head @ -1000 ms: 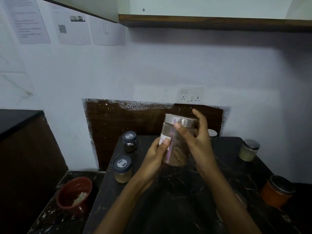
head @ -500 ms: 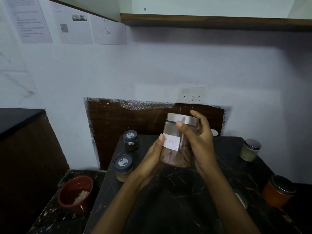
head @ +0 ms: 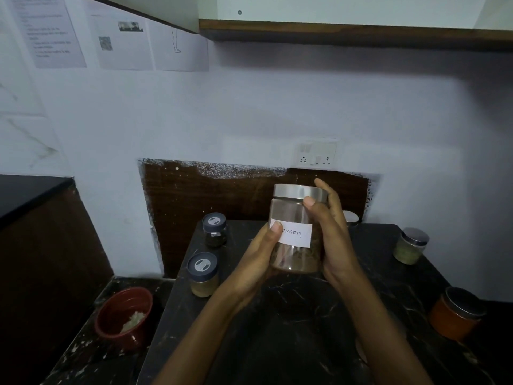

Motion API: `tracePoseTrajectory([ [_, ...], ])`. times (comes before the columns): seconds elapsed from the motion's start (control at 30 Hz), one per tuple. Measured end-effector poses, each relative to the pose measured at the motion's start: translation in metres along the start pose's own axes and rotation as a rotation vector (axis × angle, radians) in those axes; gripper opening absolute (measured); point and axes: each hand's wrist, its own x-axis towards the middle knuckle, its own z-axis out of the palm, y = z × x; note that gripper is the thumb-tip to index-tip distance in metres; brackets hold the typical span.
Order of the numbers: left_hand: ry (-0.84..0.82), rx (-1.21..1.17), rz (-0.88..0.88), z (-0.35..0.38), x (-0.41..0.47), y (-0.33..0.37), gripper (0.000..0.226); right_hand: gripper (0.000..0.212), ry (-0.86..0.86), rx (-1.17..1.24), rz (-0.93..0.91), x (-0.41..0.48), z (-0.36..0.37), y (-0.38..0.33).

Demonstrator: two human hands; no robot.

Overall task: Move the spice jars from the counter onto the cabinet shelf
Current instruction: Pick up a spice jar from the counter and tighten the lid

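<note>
Holding labelled jar w/ both hands: left hand cups its lower side, right hand wraps its upper side. Jar's just below wall socket, off bench. Lift upright, straight past socket to cabinet; firm grip.

Our left hand and right hand grip the jar above the middle of the counter. Just left of our left hand stand the back jar and front jar; a small jar sits close behind our right hand. The green jar and orange jar stand well to the right. Upward, we see open air along the wall to the cabinet, whose wooden edge overhangs the counter.
</note>
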Motion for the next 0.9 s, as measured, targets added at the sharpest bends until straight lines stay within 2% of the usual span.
tracePoseTrajectory([
  [0.1,0.047,0.031,0.066,0.001,0.001,0.001,0.053,0.094,-0.019,-0.033,0.006,-0.001,-0.001,-0.001],
  [0.2,0.085,0.099,0.112,0.002,0.003,0.002,0.053,0.098,-0.018,-0.066,0.010,-0.002,0.001,-0.003],
  [0.43,0.093,0.163,0.135,0.000,0.004,0.001,0.072,0.084,0.019,-0.063,0.003,-0.002,0.001,-0.005],
  [0.57,0.094,0.137,0.095,-0.003,0.003,0.006,0.061,0.081,0.038,-0.042,0.007,-0.002,0.001,-0.005],
  [0.9,0.095,0.137,0.040,0.000,0.009,0.021,0.065,0.072,0.007,-0.008,0.028,0.000,0.000,-0.001],
])
